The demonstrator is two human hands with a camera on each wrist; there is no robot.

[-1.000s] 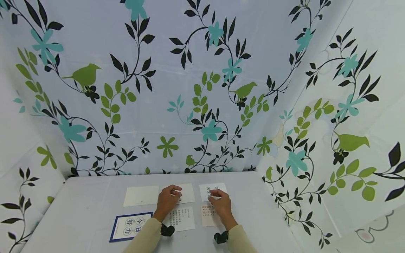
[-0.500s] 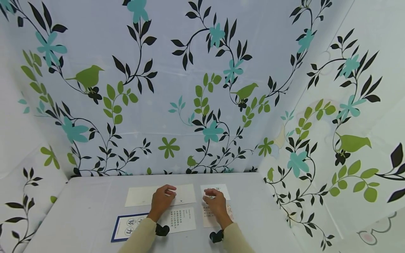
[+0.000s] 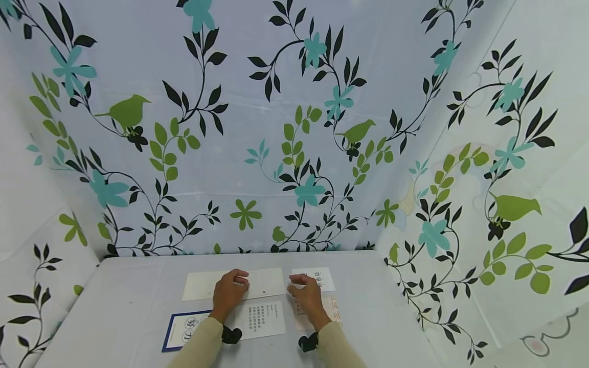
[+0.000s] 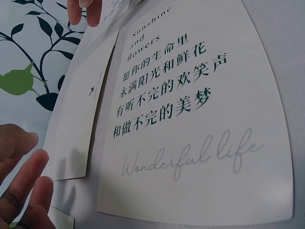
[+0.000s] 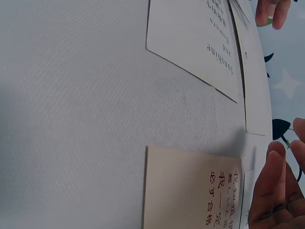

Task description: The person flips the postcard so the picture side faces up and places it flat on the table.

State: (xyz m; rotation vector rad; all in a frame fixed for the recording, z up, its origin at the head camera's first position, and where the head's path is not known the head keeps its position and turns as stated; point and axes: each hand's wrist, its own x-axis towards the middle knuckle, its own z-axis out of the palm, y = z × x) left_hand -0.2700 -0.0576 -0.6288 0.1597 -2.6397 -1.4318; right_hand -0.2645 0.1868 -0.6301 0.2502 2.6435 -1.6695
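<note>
My left hand (image 3: 230, 292) hovers over the pale cards at the back, its fingers loosely bent and holding nothing. Beneath it lie a cream card (image 3: 198, 286) and a pale card with a small dark mark (image 3: 271, 281). Just in front is a white card with printed lines and "Wonderful life" (image 4: 190, 157). My right hand (image 3: 307, 297), also holding nothing, is above a pinkish card with red writing (image 5: 190, 191) and beside a white card with dark characters (image 3: 325, 278). In the left wrist view its fingertips (image 4: 86, 12) show at the top.
A blue-bordered card (image 3: 177, 335) lies at the front left, partly hidden by the left sleeve (image 3: 202, 342). The cards rest on a pale cloth-covered table (image 3: 124, 296). A curtain patterned with leaves and birds (image 3: 257, 128) rises behind the table and at its sides.
Both hands have drifted left over the cards. More of the back-right white card and the pinkish card now shows, while the left arm covers more of the blue-bordered card.
</note>
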